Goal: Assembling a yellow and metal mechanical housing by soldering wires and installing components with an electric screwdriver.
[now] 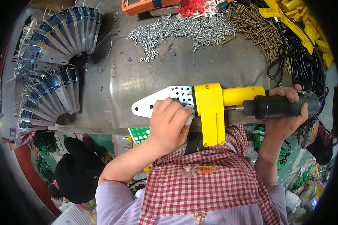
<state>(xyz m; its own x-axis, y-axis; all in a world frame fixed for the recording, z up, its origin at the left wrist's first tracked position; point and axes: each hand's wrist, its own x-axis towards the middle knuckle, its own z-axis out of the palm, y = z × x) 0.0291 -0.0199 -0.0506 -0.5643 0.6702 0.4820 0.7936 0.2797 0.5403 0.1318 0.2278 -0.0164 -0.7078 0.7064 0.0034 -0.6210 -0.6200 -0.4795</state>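
Note:
A yellow hand tool [211,108] with a flat grey perforated metal blade [154,103] lies across the near edge of the metal worktable [146,78]. My left hand [169,122] rests closed on the blade where it meets the yellow housing. My right hand [287,112] grips a dark green powered screwdriver [279,106], its tip pointing left into the yellow housing beside the yellow handle [244,95].
Curved rows of stacked grey metal parts [50,67] fill the table's left side. Piles of silver screws [184,30] and brass screws [255,28] lie at the far edge, near an orange device [148,5], yellow parts [300,22] and black cables [300,60]. A person in a black cap [77,172] is lower left.

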